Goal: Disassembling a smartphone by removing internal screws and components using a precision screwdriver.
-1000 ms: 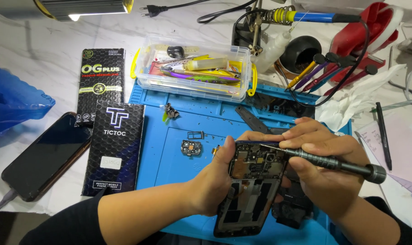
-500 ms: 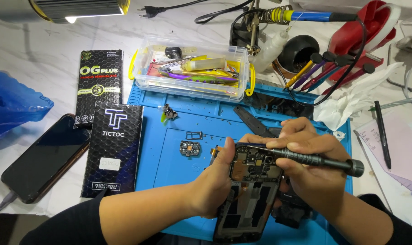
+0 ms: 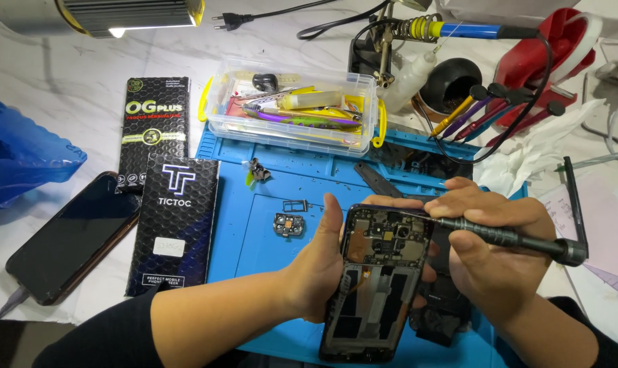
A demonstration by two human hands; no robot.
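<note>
Blue silicone covers the work mat (image 3: 254,238), and just above its near middle the left hand (image 3: 319,269) cradles an opened phone (image 3: 380,283) with its back cover off, thumb pressed on the left edge and fingers wrapped under the right. The right hand (image 3: 496,255) pinches a dark precision screwdriver (image 3: 506,236) between thumb and forefinger, its tip laid at the top right corner of the exposed board. To do this well, I judge the driver should stand squarer to the screw head than its present low slant, with light downward pressure and the phone braced against the palm, so the tip does not skate across the board. Small loose parts lie to the left on the mat: a camera module (image 3: 288,225), a thin tray frame (image 3: 294,204) and a little bracket (image 3: 256,170), all well apart from the hands but easily swept off by a sleeve. Farther away stands a clear plastic box (image 3: 292,109) of tools, and right of it a soldering iron (image 3: 452,29) in its holder. Two black flat packages (image 3: 162,191) and a dark phone (image 3: 70,238) on a cable lie to the left on the marble table (image 3: 64,102). Another dark part (image 3: 445,307) under the right hand crowds the grip somewhat.
</note>
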